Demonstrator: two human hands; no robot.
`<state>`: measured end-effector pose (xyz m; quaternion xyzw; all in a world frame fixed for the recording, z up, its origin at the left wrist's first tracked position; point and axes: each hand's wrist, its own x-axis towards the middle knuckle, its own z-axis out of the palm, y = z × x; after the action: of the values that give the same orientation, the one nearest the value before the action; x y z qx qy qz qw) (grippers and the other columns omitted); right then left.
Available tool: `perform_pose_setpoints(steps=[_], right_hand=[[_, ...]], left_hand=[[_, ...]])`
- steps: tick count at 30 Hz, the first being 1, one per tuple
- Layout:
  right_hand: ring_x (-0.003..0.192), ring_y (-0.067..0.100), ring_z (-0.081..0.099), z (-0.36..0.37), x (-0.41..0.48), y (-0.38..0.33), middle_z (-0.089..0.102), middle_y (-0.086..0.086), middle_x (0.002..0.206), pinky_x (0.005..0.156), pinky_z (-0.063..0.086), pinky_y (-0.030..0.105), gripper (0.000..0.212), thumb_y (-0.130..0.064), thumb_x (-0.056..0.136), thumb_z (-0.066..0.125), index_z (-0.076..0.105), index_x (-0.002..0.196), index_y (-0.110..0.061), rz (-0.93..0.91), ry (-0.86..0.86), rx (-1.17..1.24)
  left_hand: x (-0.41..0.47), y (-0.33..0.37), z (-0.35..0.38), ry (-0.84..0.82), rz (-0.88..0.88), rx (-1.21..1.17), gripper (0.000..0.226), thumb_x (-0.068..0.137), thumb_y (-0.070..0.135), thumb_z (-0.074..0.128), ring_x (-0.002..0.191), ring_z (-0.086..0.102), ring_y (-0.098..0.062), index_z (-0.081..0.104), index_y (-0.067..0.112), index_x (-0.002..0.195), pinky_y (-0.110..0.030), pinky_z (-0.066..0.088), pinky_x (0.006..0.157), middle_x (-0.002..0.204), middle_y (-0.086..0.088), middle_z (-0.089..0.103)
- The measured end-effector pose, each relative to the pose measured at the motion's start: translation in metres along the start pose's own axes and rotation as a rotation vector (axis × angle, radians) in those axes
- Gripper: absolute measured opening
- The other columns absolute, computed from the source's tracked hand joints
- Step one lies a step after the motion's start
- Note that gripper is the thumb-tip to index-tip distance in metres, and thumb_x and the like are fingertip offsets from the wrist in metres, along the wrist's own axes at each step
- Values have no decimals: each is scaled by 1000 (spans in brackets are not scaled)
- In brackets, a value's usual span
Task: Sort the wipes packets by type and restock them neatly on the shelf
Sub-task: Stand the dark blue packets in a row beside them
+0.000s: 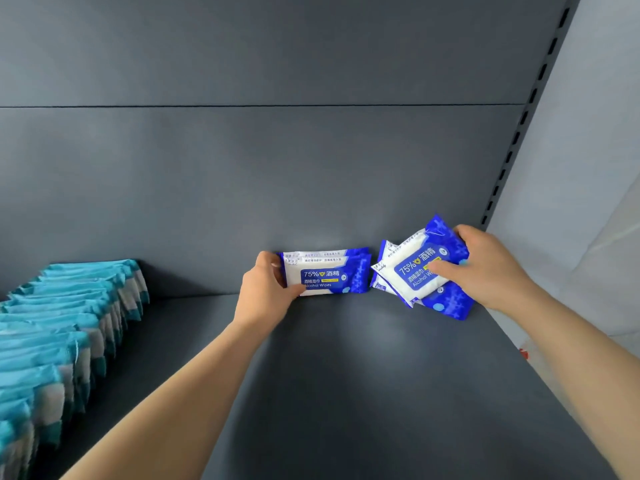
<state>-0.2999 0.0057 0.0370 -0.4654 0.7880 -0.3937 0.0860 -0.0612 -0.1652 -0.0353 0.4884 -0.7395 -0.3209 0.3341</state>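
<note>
Hands work mid-frame on the dark shelf (pixel 346 375): left hand (pixel 266 289) grips upright blue alcohol-wipe packets (pixel 325 273) against the back panel (pixel 242 188), right hand (pixel 485 268) clutches a tilted bunch (pixel 420 268), teal packets (pixel 62 327) lower left.

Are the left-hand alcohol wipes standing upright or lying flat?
Upright: the alcohol wipes stand on edge by the back panel, labels facing out, left hand gripping them.

A shop: grey metal shelf (pixel 346 375), slotted upright (pixel 526 112) (retail racking), rows of wipes packets (pixel 69 323).
</note>
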Motion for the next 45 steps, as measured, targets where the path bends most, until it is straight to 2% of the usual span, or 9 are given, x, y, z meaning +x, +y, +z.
perform_pose_setpoints(steps=[6, 13, 18, 22, 25, 33, 38, 42, 45], right_hand=[[84, 19, 70, -10, -8, -9, 72, 2, 94, 80, 56, 43, 21, -7, 80, 71, 61, 98, -13, 55, -158, 151], [83, 21, 69, -2, -12, -6, 70, 3, 90, 76, 56, 42, 18, -8, 79, 72, 57, 89, -11, 68, -170, 90], [86, 18, 70, -1, -10, -3, 72, 2, 94, 80, 57, 41, 21, -8, 80, 72, 61, 97, -14, 67, -217, 206], [90, 17, 70, 1, -10, -6, 73, 1, 97, 83, 56, 37, 26, -4, 81, 70, 63, 104, -15, 27, -282, 323], [93, 18, 70, 9, -7, -5, 73, 2, 101, 86, 55, 38, 29, -2, 82, 69, 62, 108, -15, 24, -305, 391], [96, 23, 69, 1, -1, 15, 69, 10, 111, 83, 57, 37, 32, 1, 88, 60, 57, 119, -8, 98, -261, 550], [92, 22, 71, -2, -2, 18, 70, 9, 107, 76, 59, 36, 32, 0, 86, 65, 56, 116, -7, 142, -257, 498], [91, 22, 70, 7, -6, 16, 67, 10, 109, 70, 59, 35, 36, 2, 83, 67, 51, 115, -6, 197, -259, 510], [92, 22, 69, 22, -11, 13, 65, 11, 112, 68, 58, 32, 35, 1, 85, 64, 50, 117, -6, 223, -282, 528]], left_hand=[[-5, 4, -4, 17, -1, -57, 27, 88, 33, 66, 77, 57, -4, 52, 16, 105, -8, 36, 58, 92, 11, 59], [2, 16, -4, -32, -57, 46, 22, 89, 35, 61, 77, 55, -16, 55, 14, 90, -17, 38, 55, 76, 8, 59], [-12, 20, -6, 157, 27, 16, 32, 83, 37, 69, 81, 56, -16, 50, 15, 95, -26, 39, 66, 94, 5, 56], [-31, 28, -5, -291, 91, -172, 18, 84, 22, 72, 76, 65, -3, 64, 18, 99, -15, 47, 60, 97, 7, 70], [-41, 34, 2, -538, -24, -391, 17, 90, 6, 64, 83, 70, -14, 66, 13, 105, -25, 58, 77, 101, -6, 73], [-43, 30, -10, -475, -199, -579, 2, 98, 8, 50, 90, 72, -32, 49, 6, 100, -40, 60, 76, 109, -17, 69], [-44, 26, -15, -445, -180, -517, 20, 100, 7, 43, 88, 72, -30, 44, -3, 117, -36, 61, 71, 109, -14, 69], [-44, 19, -14, -400, -125, -434, 20, 95, 6, 53, 80, 72, -21, 46, 1, 114, -36, 60, 77, 105, -9, 71], [-44, 18, -12, -390, -71, -363, 29, 88, 10, 67, 76, 71, -18, 55, 15, 114, -28, 57, 66, 95, -4, 73]])
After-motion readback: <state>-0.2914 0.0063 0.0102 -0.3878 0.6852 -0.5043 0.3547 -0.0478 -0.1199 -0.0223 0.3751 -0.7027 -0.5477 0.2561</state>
